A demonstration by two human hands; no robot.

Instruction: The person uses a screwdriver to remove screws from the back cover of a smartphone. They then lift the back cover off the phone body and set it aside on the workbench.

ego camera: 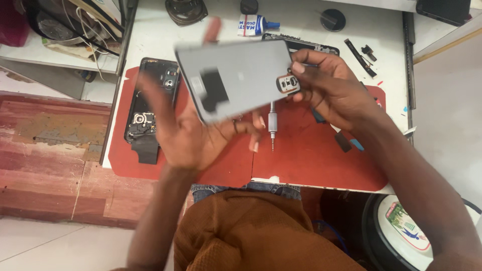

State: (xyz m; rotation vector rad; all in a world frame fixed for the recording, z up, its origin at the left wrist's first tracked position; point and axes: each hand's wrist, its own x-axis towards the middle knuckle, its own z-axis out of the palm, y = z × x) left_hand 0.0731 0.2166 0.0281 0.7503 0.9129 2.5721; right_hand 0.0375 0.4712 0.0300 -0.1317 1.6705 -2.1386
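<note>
Overhead, from the head camera: both hands raised above the red rubber work mat [311,160] on the white bench [150,35].

Grey flat phone back cover [236,78] held in the air between the two hands, tilted, its inner face up. Left hand [186,135] under its lower left edge, palm open and fingers spread wide, blurred; the cover seems to rest against the fingers, contact not sharp enough to be sure. Right hand [336,90] pinches the cover's right end, thumb on top beside the camera cut-out, fingers closed behind it.

Cover's look: matt grey, rounded corners, a dark rectangular patch near its left half, an oval camera ring with a pale rim at the right end.

On the mat below the cover: small silver precision screwdriver [272,128], tip toward the person, lying between the hands, apart from both. Left of the left hand, opened black phone body [150,100] with its insides showing, lying flat across the mat's left edge. Farther back, small white and blue glue tube [256,25], a round black cap [333,19], and thin black strip parts [360,56] at the right.
</note>
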